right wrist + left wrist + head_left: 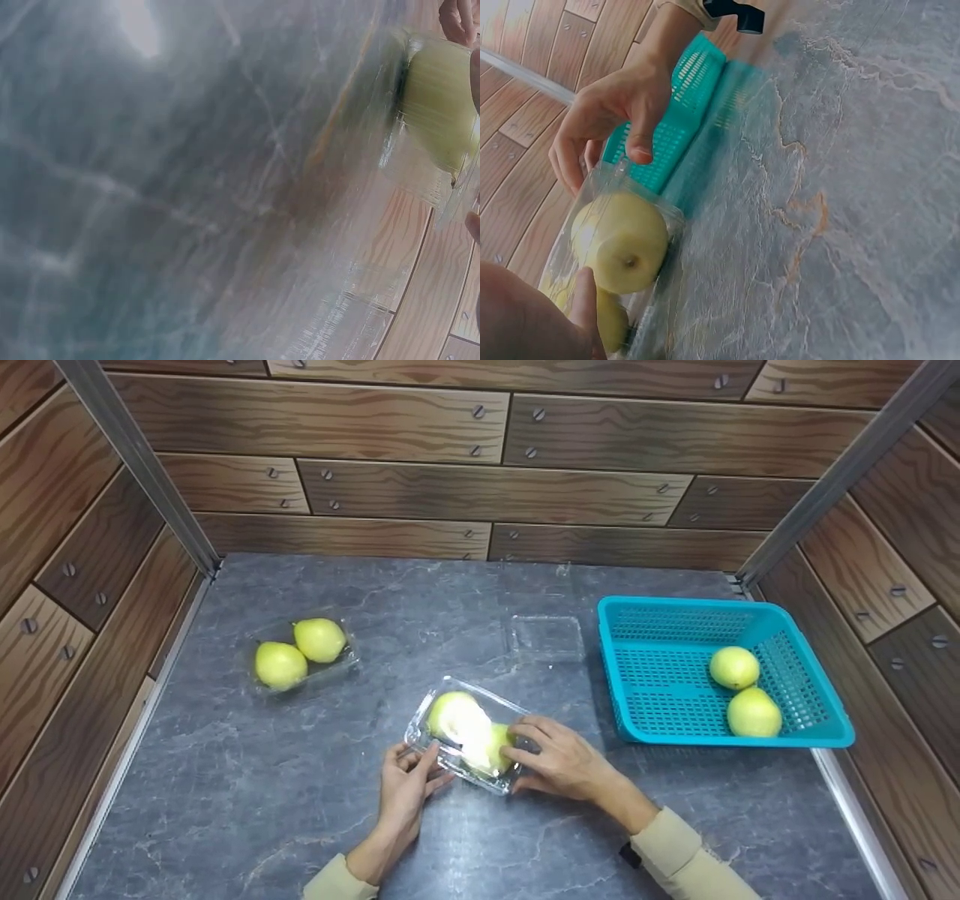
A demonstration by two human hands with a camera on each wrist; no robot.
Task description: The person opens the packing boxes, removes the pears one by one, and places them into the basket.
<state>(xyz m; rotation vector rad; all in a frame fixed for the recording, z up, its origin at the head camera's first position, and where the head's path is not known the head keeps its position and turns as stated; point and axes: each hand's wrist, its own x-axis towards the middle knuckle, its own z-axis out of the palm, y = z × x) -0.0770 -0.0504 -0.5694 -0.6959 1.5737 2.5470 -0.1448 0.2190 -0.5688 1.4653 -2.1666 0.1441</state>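
A clear plastic box [450, 684] with two yellow-green pears [450, 712] inside sits tilted across the middle of the table. Strong glare on its clear top hides part of the fruit. My left hand [403, 787] grips the near left edge, thumb on top. At the right end, my right hand [562, 757] holds the box with bent fingers, its thumb toward the near corner. In the left wrist view, one pear [626, 244] shows through the plastic, with the right hand [615, 112] at the far end. Only part of the box appears in the right wrist view, with a blurred pear [439, 105].
Another clear box [352, 649] with two pears [319, 640] stands at the left. Behind the hands lies an empty clear tray [547, 637]. A turquoise basket [660, 735] at the right contains two pears [754, 712]. Wood-patterned walls [405, 487] enclose the back and sides.
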